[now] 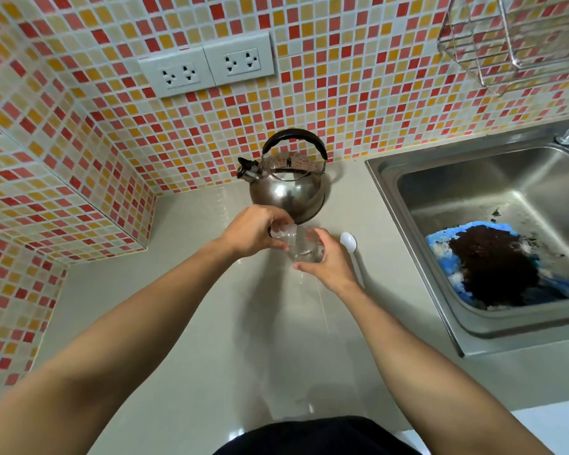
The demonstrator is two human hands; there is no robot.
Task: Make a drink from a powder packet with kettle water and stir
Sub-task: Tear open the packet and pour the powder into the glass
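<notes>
A clear glass (304, 247) stands on the pale counter (211, 323) in front of a steel kettle (288, 185) with a black handle. My left hand (253, 231) pinches a small clear packet (284, 232) at the glass's rim, tilted over its mouth. My right hand (329, 264) wraps the near right side of the glass. A white plastic spoon (350, 247) lies on the counter just right of the glass, bowl pointing away from me. The packet's contents are too small to make out.
A steel sink (473, 178) fills the right side; inside lies a blue cloth (447, 244) covered with dark grounds. Mosaic tile walls rise behind and left, with two wall sockets (207, 68). A wire rack (506, 41) hangs top right.
</notes>
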